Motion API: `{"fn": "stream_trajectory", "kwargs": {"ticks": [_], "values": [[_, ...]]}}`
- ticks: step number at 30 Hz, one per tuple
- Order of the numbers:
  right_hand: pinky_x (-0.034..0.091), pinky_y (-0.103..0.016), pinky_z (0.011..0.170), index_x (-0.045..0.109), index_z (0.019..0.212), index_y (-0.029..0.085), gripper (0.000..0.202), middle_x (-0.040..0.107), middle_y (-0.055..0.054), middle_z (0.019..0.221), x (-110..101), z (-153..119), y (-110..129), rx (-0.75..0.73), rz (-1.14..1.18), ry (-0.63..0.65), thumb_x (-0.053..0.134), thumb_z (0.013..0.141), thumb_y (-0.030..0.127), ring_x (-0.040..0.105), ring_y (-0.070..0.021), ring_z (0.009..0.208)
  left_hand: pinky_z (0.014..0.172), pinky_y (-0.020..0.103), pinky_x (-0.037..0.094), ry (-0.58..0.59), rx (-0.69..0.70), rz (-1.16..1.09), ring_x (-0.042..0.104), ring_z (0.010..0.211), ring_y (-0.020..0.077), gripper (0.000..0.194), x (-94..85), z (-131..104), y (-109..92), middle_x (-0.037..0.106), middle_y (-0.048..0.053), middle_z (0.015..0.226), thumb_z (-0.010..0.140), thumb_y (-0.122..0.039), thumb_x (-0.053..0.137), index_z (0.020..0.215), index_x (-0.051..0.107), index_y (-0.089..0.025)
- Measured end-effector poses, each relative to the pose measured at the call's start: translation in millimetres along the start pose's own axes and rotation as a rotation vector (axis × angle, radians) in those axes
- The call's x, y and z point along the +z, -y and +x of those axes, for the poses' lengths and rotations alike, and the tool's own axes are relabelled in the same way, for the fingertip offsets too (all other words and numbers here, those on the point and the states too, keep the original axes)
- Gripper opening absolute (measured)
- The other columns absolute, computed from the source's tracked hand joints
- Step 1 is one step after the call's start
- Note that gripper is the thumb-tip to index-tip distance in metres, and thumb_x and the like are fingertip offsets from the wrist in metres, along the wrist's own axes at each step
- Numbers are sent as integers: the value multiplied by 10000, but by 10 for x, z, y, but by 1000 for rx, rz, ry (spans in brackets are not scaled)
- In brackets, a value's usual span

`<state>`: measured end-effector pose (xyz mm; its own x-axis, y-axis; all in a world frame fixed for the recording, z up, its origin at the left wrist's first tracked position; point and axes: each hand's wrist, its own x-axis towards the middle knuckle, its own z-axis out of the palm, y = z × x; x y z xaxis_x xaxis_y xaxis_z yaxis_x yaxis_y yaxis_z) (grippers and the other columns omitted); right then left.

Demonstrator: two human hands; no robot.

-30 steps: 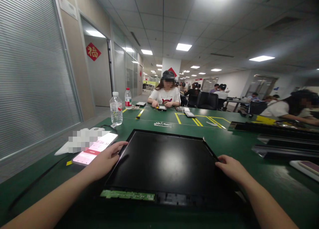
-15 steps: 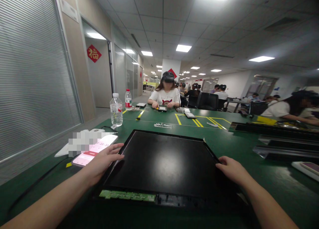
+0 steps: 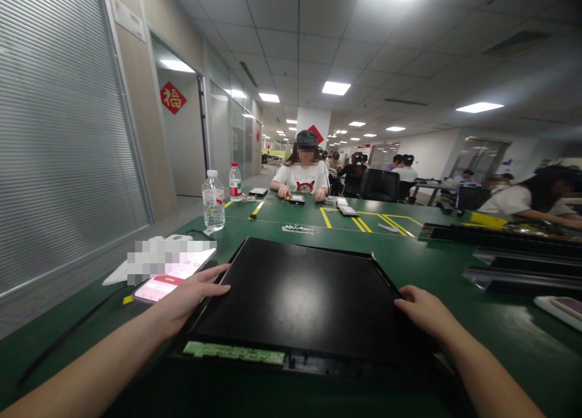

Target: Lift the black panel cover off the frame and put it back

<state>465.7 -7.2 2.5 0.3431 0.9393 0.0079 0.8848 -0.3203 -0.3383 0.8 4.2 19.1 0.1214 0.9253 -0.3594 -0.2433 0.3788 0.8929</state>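
A black flat display panel (image 3: 300, 296) lies before me, light reflecting off its middle. Along its near edge runs a green circuit board (image 3: 234, 352). My left hand (image 3: 193, 293) grips the panel's left edge, thumb on top and the fingertips partly hidden. On the opposite side, my right hand (image 3: 422, 309) is closed on the right edge, its fingers curled around the frame. The lit phone (image 3: 175, 275) lies just beyond my left forearm.
The green table (image 3: 491, 333) carries a large bottle (image 3: 213, 202) and a smaller red-capped bottle (image 3: 235, 182). Long dark strips (image 3: 522, 278) lie at right, beside another phone (image 3: 561, 309). A person (image 3: 302, 172) sits opposite, hands at a small device (image 3: 297, 198).
The panel's upper left part has shifted slightly against its frame, covering the bright line along that edge. Both my hands stay at the edges. The person opposite has moved one hand slightly.
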Motion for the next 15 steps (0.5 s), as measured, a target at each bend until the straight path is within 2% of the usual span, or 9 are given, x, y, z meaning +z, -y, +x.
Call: {"fn": "stream_trajectory", "kwargs": {"ticks": [6,15], "values": [[455,-303,772,647,967,158,309,683,-118,1037,-4,-4,5,0,-15,11,497,748,317,627,-246,961,655,384,584,27,-8,29,732,719,291,903,11,-41,4,768,74,835,563,-125,771,1377,387,-193],[455,-296,758,646,987,147,323,688,-121,1021,-9,-18,32,11,-3,-2,523,739,314,631,-240,930,743,399,574,71,55,-3,711,874,303,872,3,-54,0,750,98,965,618,-123,756,1388,354,-197]]}}
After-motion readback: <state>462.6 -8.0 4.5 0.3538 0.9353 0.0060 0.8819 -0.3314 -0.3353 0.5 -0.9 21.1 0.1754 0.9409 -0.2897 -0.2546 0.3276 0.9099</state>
